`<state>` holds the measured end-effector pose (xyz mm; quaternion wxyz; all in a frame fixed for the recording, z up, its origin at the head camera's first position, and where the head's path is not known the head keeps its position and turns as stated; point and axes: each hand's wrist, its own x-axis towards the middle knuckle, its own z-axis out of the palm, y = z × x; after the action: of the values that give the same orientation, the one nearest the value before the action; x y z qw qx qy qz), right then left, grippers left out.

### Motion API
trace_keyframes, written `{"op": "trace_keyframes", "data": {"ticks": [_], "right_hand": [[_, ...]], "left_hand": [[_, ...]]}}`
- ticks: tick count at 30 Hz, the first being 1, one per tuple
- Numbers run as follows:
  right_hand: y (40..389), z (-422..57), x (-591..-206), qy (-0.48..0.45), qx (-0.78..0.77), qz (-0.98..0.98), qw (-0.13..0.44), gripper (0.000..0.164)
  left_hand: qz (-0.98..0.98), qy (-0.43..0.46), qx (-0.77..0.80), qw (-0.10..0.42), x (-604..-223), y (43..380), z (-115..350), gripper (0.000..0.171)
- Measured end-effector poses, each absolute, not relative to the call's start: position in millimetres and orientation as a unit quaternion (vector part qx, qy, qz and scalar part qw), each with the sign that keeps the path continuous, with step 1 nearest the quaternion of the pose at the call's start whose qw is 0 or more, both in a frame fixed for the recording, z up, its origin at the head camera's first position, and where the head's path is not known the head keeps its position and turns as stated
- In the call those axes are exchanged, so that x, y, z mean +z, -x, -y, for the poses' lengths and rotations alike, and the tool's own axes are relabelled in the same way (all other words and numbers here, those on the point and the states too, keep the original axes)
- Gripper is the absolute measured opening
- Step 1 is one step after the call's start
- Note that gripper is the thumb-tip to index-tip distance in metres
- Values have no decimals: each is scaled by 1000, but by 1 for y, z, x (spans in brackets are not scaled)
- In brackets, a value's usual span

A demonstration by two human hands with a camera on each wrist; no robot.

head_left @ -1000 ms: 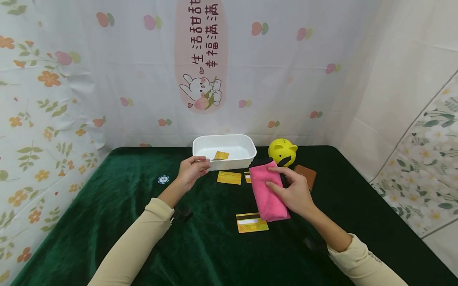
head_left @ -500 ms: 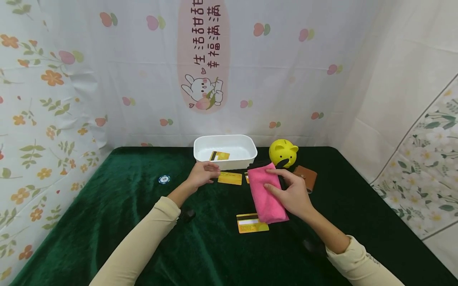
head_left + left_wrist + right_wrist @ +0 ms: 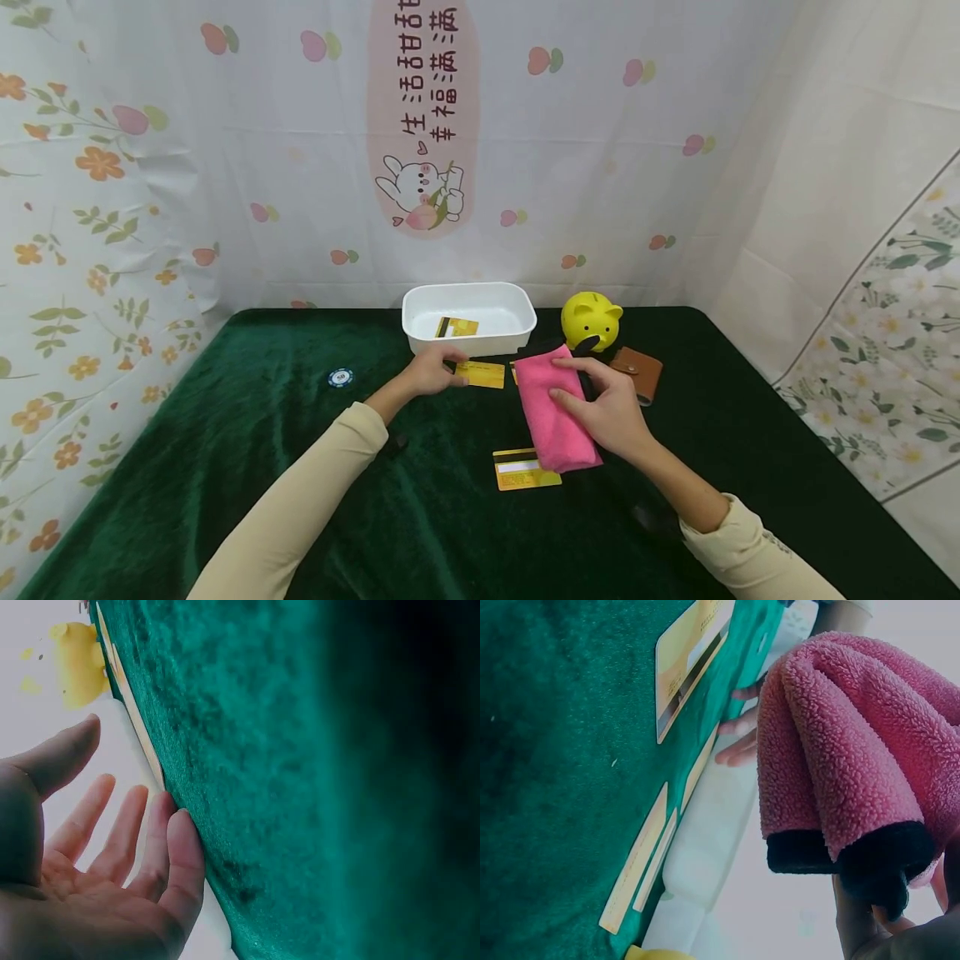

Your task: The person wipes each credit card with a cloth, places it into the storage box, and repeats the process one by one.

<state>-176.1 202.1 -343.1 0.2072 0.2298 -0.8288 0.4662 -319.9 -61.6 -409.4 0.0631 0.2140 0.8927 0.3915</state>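
My left hand is at the near end of a yellow bank card that lies in front of the white tray. In the left wrist view the thumb stands well apart from the loosely bent fingers, whose tips are at the card's edge; whether they touch it I cannot tell. My right hand grips a folded pink fleece cloth with black trim, held above the table. Part of another yellow card shows under the cloth's lower end. One more card lies in the tray.
A yellow piggy bank stands right of the tray, with a brown wallet in front of it. A blue-and-white poker chip lies on the left of the green tablecloth. A further card is mostly hidden behind the pink cloth.
My left hand let go of the card that is now in the tray, then moved right and down to the card in front. My right hand keeps holding the cloth, nearly still.
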Motion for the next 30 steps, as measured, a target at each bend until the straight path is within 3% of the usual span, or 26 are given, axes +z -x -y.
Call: {"op": "trace_keyframes", "data": {"ticks": [10, 17, 26, 30], "right_hand": [[190, -210, -355, -227, 467, 832, 198, 38], [197, -217, -366, -217, 474, 833, 185, 38], [196, -217, -366, -206, 475, 836, 179, 38], [196, -216, -367, -210, 480, 835, 170, 38]], "left_hand": [[-934, -186, 302, 54, -410, 322, 57, 35], [-955, -214, 193, 67, -405, 315, 52, 27], [-955, -206, 197, 84, -406, 307, 50, 15], [-958, -173, 213, 80, -408, 307, 50, 18]]}}
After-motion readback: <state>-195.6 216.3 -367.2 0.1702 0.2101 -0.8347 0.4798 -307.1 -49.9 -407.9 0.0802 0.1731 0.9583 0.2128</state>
